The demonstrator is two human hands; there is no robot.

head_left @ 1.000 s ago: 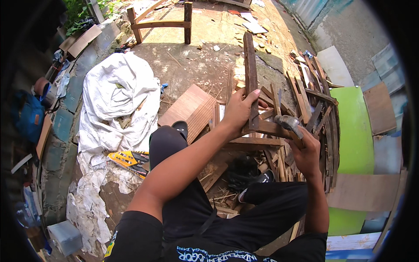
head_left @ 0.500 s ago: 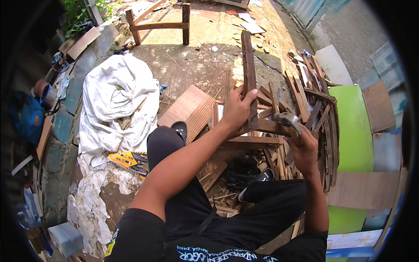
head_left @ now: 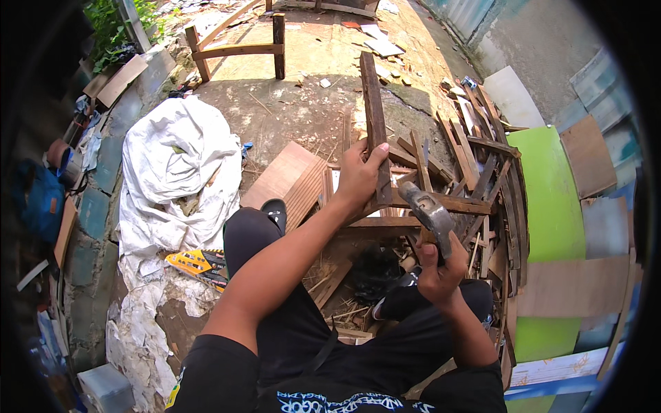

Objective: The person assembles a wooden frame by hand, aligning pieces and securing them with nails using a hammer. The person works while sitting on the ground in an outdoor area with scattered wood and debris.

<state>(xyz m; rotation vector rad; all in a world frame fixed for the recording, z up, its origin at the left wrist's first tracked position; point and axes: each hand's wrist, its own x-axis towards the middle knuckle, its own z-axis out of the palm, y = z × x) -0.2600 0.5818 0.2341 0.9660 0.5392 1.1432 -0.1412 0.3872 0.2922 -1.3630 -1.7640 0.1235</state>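
Observation:
My left hand (head_left: 357, 177) is closed around a dark wooden post (head_left: 374, 103) that stands up, leaning slightly. At the post's lower end a horizontal wooden bar (head_left: 465, 204) runs off to the right; how the two are joined is hidden by my hand. A hammer (head_left: 428, 212) with a grey metal head is gripped in my right hand (head_left: 442, 275), its handle mostly covered by my fingers. The hammer head is on the near side of the bar, overlapping it in view; contact cannot be told. Another wooden bar (head_left: 385, 222) lies just below.
Scrap wood (head_left: 482, 162) is heaped on the right, beside a green panel (head_left: 551, 227). A crumpled white cloth (head_left: 175, 165) and a yellow-black package (head_left: 196, 266) lie left. Reddish-brown boards (head_left: 286, 182) sit in front, with a wooden frame (head_left: 241, 50) farther back.
My right hand has drawn back toward me and left with the hammer, whose head now shows more fully. My left hand keeps its grip on the post; the view has shifted slightly.

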